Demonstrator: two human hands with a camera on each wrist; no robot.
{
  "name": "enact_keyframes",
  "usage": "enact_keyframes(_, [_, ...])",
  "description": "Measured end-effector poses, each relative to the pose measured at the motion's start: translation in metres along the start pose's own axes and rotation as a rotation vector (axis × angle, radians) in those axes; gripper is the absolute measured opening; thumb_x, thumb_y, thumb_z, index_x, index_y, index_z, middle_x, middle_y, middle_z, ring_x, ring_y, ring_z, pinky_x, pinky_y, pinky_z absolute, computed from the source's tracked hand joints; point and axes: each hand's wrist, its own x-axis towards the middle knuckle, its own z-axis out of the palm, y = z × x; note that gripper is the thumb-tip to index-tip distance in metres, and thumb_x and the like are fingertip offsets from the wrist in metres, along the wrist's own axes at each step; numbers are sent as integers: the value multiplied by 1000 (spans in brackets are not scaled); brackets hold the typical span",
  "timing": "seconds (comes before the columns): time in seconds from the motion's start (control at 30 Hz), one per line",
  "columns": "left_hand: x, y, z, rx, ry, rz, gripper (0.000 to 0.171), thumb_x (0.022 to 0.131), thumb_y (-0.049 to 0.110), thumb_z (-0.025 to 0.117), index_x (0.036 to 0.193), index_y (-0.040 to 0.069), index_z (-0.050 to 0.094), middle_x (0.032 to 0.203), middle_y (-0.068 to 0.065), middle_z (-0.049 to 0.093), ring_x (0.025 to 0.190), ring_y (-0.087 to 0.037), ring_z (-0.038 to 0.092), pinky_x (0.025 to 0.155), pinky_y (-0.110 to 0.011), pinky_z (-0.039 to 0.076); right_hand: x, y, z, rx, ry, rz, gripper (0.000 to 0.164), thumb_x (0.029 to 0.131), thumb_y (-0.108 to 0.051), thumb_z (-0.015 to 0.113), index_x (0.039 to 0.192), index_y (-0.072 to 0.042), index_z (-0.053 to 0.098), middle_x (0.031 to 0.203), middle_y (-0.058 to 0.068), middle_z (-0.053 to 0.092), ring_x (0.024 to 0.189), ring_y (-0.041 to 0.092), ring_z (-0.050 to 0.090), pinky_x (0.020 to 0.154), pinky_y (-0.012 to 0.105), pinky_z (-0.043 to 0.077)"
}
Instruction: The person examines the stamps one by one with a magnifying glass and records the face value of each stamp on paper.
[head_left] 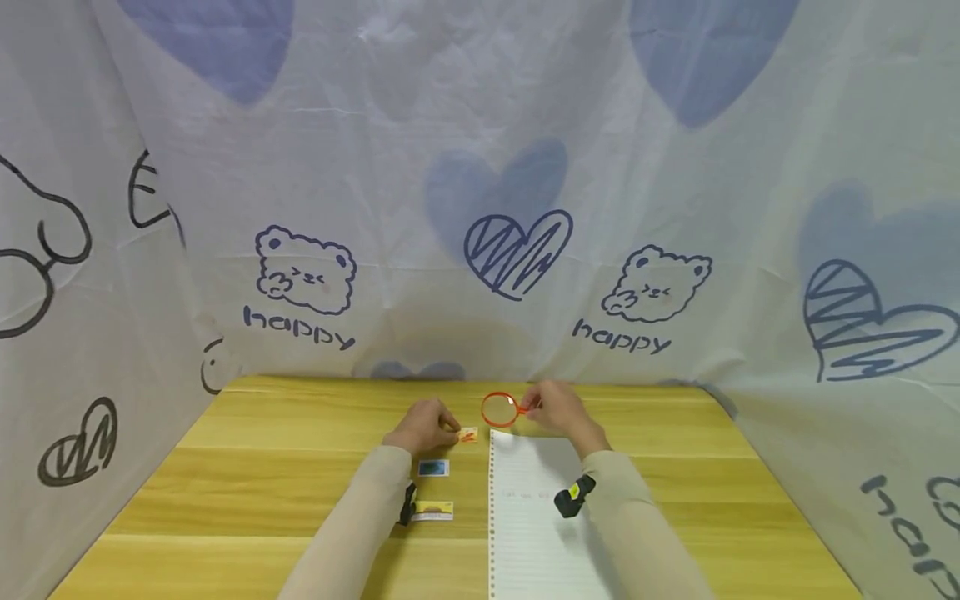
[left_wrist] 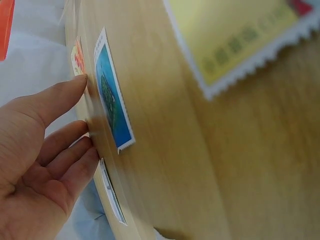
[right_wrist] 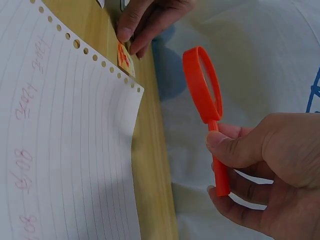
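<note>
My right hand (head_left: 557,410) pinches the handle of an orange magnifying glass (right_wrist: 202,85) between thumb and fingers, raised above the far end of the table. At the fingertips of my left hand (head_left: 426,427) lies a small yellow-and-red stamp (head_left: 469,435); the thumb and a finger touch down at its edge. Nearer me are a blue stamp (left_wrist: 111,97) with a dark green shape and a yellow stamp (head_left: 435,508). Another stamp (left_wrist: 114,195) shows beneath the left fingers in the left wrist view.
A lined sheet with punched holes (head_left: 536,542) lies right of the stamps, bearing faint red handwriting (right_wrist: 22,170). The wooden table (head_left: 712,500) ends at a white cloth (head_left: 405,275) printed with hearts and bears. Wrist cameras (head_left: 574,497) sit on both sleeves.
</note>
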Motion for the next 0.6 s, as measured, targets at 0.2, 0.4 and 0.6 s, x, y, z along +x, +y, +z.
enact_keyframes(0.2, [1, -1, 1, 8, 9, 3, 15, 87, 11, 83, 101, 8, 83, 111, -9, 79, 106, -28, 71, 94, -45, 60, 4, -8, 7, 12, -6, -33, 10, 82, 2, 81, 86, -6, 78, 84, 5, 75, 79, 17, 66, 79, 36, 60])
enact_keyframes(0.4, [2, -2, 1, 10, 13, -2, 15, 86, 12, 83, 101, 9, 83, 111, -8, 79, 104, -26, 71, 93, -44, 61, 8, -14, 13, 38, -27, -34, 10, 83, 3, 80, 86, -7, 78, 84, 4, 75, 79, 15, 66, 78, 35, 59])
enact_keyframes(0.6, [4, -6, 3, 2, 15, -4, 14, 85, 12, 84, 99, 10, 83, 110, -8, 80, 102, -24, 70, 92, -43, 61, 10, -14, 21, 51, -21, -43, 13, 80, 4, 81, 82, -8, 77, 81, 3, 75, 76, 14, 64, 74, 32, 57])
